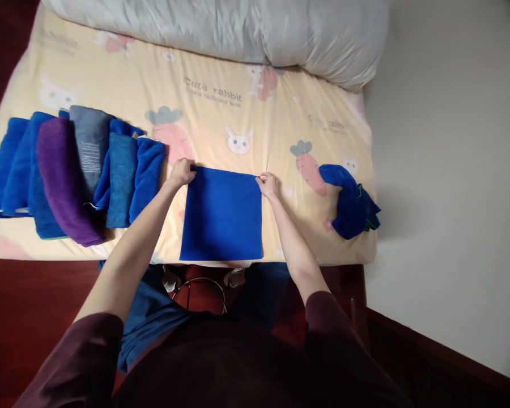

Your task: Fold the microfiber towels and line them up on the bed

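Observation:
A blue towel (224, 215) lies spread as a flat rectangle at the near edge of the bed, straight in front of me. My left hand (182, 171) pinches its far left corner. At the far right corner, my right hand (267, 184) grips the cloth between thumb and fingers. Off to the left are several rolled or folded towels side by side, among them a purple towel (66, 181), a grey towel (89, 147) and blue ones (147, 175). A crumpled blue cloth (351, 201) with green edging sits near the bed's right end.
The bed sheet (221, 122) is yellow, printed with rabbits and carrots. A rolled grey quilt (221, 25) runs along the far side. A pale wall (446, 170) stands at the right. Below the near edge, a round metal stool frame (199, 280) shows between my legs.

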`<state>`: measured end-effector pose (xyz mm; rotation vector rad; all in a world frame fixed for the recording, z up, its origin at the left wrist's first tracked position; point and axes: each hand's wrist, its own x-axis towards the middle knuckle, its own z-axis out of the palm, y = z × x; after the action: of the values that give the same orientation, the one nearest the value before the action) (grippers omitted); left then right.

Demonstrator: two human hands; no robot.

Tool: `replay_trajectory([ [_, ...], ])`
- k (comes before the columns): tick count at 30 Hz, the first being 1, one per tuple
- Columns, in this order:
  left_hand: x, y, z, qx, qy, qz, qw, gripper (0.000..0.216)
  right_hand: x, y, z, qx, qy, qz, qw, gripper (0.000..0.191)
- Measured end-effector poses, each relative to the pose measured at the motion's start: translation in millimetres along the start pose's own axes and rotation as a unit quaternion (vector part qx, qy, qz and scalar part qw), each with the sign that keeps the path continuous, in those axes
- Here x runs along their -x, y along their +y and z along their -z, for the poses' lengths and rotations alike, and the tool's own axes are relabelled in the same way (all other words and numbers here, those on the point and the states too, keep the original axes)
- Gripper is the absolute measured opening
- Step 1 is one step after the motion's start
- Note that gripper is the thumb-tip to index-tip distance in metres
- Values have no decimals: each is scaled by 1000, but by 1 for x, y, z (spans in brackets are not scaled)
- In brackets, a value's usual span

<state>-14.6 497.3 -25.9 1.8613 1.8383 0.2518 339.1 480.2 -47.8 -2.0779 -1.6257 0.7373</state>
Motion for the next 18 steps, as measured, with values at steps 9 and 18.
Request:
replay_trajectory([
  [9, -33, -17, 17, 24, -33, 10, 999, 30, -17, -6, 14, 6, -23, -32, 999, 15],
  [18, -1, 15, -23, 62, 180, -71, 979, 51, -7, -32, -14, 106, 83, 103, 986, 47],
])
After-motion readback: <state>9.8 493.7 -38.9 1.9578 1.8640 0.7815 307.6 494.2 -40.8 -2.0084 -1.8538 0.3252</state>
